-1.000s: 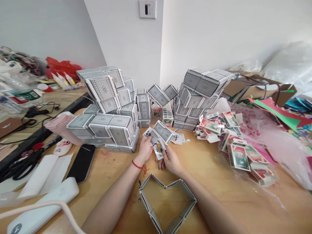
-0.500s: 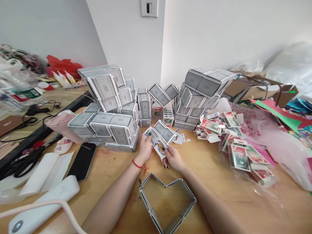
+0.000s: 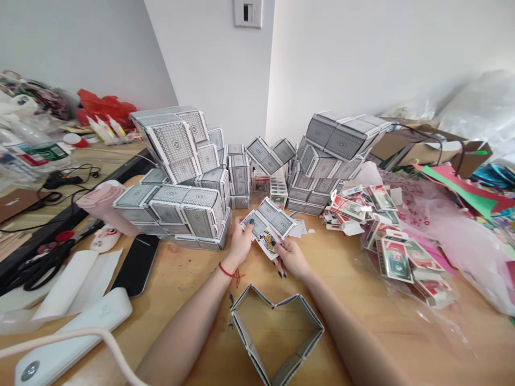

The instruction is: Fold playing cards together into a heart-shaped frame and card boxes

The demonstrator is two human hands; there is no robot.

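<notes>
My left hand is closed on a joined strip of grey-backed playing cards that rises over the table. My right hand pinches a face-up court card against the lower edge of that strip. Just in front of my wrists lies a heart-shaped frame of folded cards on the wooden table. Loose cards lie behind my right hand.
Stacks of grey card blocks stand at the left and another pile at the back right. Red and green card boxes are heaped at the right on plastic wrap. A black phone, scissors and a white device lie at the left.
The court card has shifted slightly right and down under the strip, and my right hand has moved a little right with it. My left hand keeps its hold.
</notes>
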